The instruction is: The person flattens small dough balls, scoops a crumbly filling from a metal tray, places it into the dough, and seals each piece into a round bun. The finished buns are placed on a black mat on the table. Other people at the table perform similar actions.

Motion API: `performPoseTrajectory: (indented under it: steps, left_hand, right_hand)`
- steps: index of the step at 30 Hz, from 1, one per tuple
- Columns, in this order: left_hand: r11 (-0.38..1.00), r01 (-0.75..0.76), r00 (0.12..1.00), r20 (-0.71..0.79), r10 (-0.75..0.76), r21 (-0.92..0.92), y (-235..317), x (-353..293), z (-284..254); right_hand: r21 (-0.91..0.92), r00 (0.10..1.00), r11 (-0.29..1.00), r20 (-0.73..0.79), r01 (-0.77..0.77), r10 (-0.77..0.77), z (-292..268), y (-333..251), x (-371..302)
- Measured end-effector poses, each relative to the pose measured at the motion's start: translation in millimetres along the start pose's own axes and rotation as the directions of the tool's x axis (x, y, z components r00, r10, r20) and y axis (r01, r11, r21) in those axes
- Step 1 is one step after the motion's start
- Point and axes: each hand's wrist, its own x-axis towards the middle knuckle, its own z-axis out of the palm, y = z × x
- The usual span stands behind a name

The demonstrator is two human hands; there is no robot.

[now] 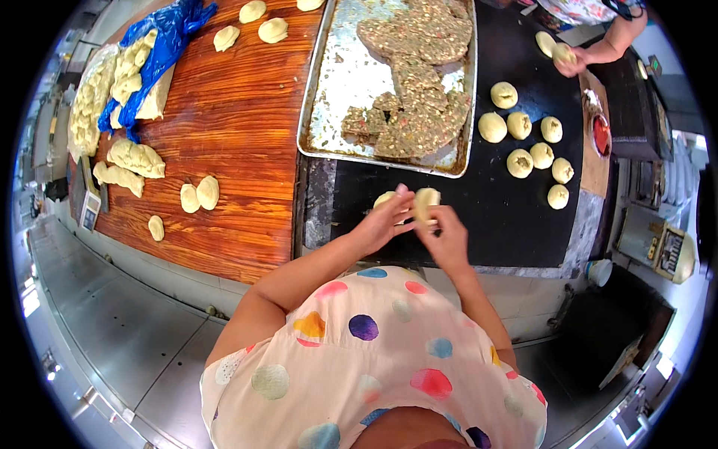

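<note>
In front of me, over the black worktop, my right hand (446, 238) grips a flattened round of pale dough (427, 203) between thumb and fingers. Close on its left is my left hand (385, 222), fingers stretched out toward the dough; whether the fingertips touch it I cannot tell. Behind the left hand another dough piece (383, 199) lies partly hidden on the worktop. Just beyond both hands stands a large metal tray (314, 138), holding a spread-out mass of brownish, speckled filling (422, 112).
Several dough balls (519, 125) sit right on the black worktop (516, 232). At the upper right a co-worker's hand (572, 63) holds dough. The wooden tabletop (239, 150) at left carries dough rounds (208, 193), dough strips (136, 159) and a blue plastic bag (168, 41) over more dough.
</note>
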Motion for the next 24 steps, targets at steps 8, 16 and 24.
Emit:
performPoseTrajectory:
  steps: [8,16,24]
  left_hand:
    - [0.891,-0.331,0.939,-0.013,0.345,-0.310,112,-63,-91]
    - [0.742,-0.297,0.943,-0.061,0.327,-0.602,119,-95,-140]
    - [0.760,-0.341,0.921,-0.033,0.389,-0.553,131,-70,-145]
  right_hand:
    - [-0.384,0.812,0.725,0.136,0.571,-0.567,77,-81,168]
    - [-0.645,0.737,0.404,0.665,0.648,-0.120,157,-53,255]
    - [-0.222,0.918,0.963,0.394,0.151,-0.053,123,-82,260]
